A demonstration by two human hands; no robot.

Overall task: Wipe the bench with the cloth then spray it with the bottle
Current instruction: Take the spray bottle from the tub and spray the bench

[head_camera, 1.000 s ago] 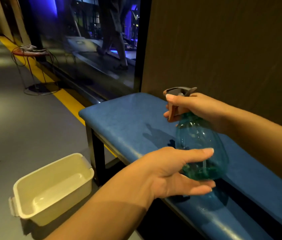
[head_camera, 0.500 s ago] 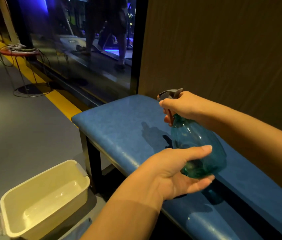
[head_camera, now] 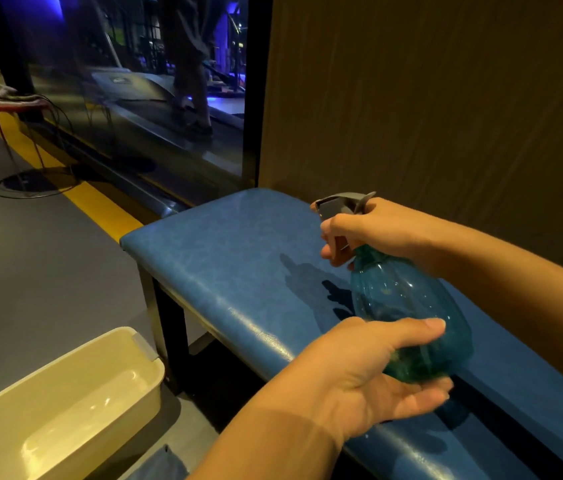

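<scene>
A teal see-through spray bottle (head_camera: 408,306) with a grey trigger head hangs over the blue padded bench (head_camera: 238,258), nozzle aimed toward the bench's left end. My right hand (head_camera: 373,226) is wrapped around the neck with fingers on the trigger. My left hand (head_camera: 373,368) cups the bottle's rounded base from below and the near side, thumb across its front. A grey-blue cloth (head_camera: 162,465) shows as a corner on the floor at the bottom edge, partly cut off.
A cream plastic tub (head_camera: 65,410) stands on the grey floor left of the bench. A brown wall panel (head_camera: 429,98) runs behind the bench. A glass pane (head_camera: 141,98) and a yellow floor stripe (head_camera: 100,202) lie beyond. A wire stool (head_camera: 3,109) stands far left.
The view has drifted right and down, so the tub sits lower left. My right-hand fingers have shifted on the trigger. Both hands keep hold of the bottle.
</scene>
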